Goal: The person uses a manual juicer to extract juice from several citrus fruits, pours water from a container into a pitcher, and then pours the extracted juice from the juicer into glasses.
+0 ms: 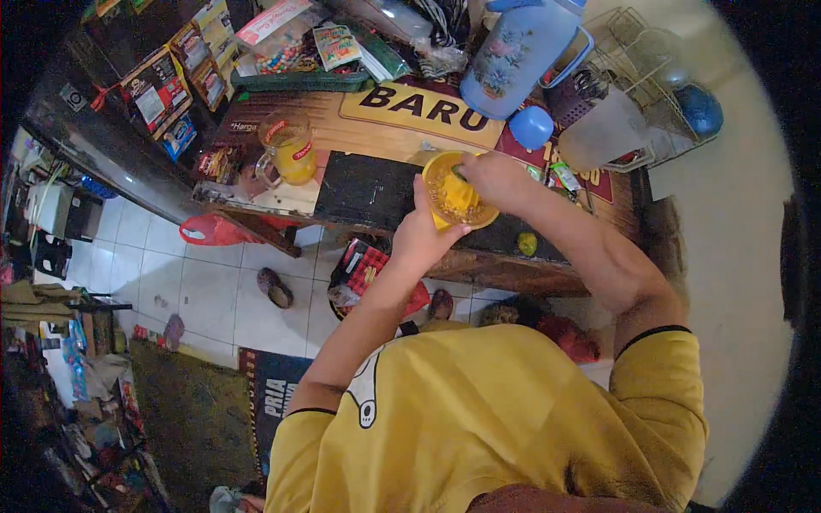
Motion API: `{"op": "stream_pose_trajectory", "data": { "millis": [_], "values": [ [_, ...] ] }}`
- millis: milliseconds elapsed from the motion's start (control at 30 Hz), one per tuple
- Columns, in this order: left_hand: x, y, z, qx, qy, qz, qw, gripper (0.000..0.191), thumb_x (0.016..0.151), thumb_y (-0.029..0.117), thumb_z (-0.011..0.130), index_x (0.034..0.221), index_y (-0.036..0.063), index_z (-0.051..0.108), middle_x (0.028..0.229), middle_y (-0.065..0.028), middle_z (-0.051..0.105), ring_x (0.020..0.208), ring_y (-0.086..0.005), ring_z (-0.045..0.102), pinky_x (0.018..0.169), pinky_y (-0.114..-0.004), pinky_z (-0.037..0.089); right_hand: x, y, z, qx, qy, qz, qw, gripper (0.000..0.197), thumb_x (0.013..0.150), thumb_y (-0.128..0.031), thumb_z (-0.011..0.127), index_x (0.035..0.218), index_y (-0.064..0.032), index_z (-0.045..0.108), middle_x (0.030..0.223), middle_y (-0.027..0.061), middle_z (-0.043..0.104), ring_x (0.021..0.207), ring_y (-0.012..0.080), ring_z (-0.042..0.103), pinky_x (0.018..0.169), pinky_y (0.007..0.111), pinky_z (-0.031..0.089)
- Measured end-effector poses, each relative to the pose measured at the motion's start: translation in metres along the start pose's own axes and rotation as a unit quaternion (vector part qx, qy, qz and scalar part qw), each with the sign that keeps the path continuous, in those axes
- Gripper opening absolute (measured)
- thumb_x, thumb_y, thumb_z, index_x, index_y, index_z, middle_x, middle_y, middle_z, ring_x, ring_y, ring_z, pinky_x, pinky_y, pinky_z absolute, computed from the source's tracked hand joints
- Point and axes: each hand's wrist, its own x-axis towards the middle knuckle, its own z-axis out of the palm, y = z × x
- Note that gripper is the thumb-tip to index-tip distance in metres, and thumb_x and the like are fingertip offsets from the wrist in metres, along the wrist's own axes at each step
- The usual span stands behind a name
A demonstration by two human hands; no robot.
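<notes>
A yellow plastic citrus juicer [442, 186] with a ridged cone and bits of pulp or seeds in its bowl is tilted above the front of the table. My left hand [426, 224] grips its rim and side from the lower left. Over the bowl's upper part, the fingers of my right hand [494, 183] pinch a green piece of citrus [459, 171], mostly hidden by them. A green-yellow citrus piece [527, 243] rests near the table's front edge. To the left stands a clear glass mug [288, 154] with orange-yellow liquid inside.
A blue floral pitcher [519, 58] and a blue cup-shaped lid [531, 127] stand behind my right hand. A wire dish rack [660, 83] is at right, a green tray [301, 80] with packets at back left. Below hangs a red plastic bag [218, 229] beside the wooden table [397, 138].
</notes>
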Motion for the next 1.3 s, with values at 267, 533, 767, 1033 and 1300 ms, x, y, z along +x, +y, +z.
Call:
{"op": "stream_pose_trajectory", "data": {
  "millis": [267,533,767,1033,1300],
  "values": [
    [-0.001,-0.003,0.000,-0.026,-0.044,-0.032,0.998,0.111,0.069,0.038,0.072,0.136,-0.0059,-0.005,0.083,-0.0273,0.061,0.076,-0.0406,0.062,0.065,-0.043,0.051,-0.030,-0.012,0.021,0.035,0.145,0.017,0.989,0.028,0.088,-0.027,0.047,0.096,-0.0020,0.055,0.070,0.0166,0.061,0.068,0.0336,0.061,0.062,0.045,0.048],
    [0.002,0.003,-0.003,-0.022,-0.037,-0.022,0.999,0.113,0.069,0.037,0.072,0.135,-0.0065,-0.008,0.083,-0.0269,0.061,0.076,-0.0399,0.062,0.065,-0.043,0.051,-0.021,0.001,0.039,0.139,0.147,0.138,0.970,0.030,0.089,-0.029,0.044,0.095,-0.0036,0.060,0.071,0.0158,0.064,0.060,0.0323,0.061,0.061,0.043,0.049],
    [0.002,0.005,-0.002,0.019,-0.050,-0.025,0.998,0.110,0.071,0.034,0.072,0.134,-0.0085,-0.007,0.081,-0.0248,0.062,0.068,-0.0356,0.062,0.061,-0.040,0.051,0.000,-0.028,0.016,-0.052,0.081,0.112,0.989,0.027,0.077,-0.027,0.053,0.085,-0.0051,0.066,0.071,0.0152,0.064,0.071,0.0291,0.064,0.064,0.037,0.050],
    [0.000,0.000,-0.001,0.007,-0.008,0.006,1.000,0.107,0.071,0.033,0.072,0.134,-0.0097,-0.003,0.093,-0.0270,0.061,0.079,-0.0400,0.062,0.068,-0.041,0.051,0.009,0.014,-0.031,0.059,-0.169,0.012,0.984,0.040,0.091,-0.033,0.040,0.118,-0.0061,0.052,0.077,0.0149,0.064,0.084,0.0303,0.060,0.077,0.044,0.044],
    [0.000,-0.001,0.003,0.015,0.010,0.017,1.000,0.110,0.070,0.037,0.072,0.136,-0.0042,-0.005,0.085,-0.0282,0.061,0.078,-0.0411,0.061,0.067,-0.045,0.050,0.011,0.011,0.013,0.014,-0.004,-0.010,1.000,0.031,0.088,-0.031,0.046,0.106,-0.0065,0.052,0.075,0.0180,0.062,0.071,0.0370,0.061,0.066,0.047,0.048]
  ]
}}
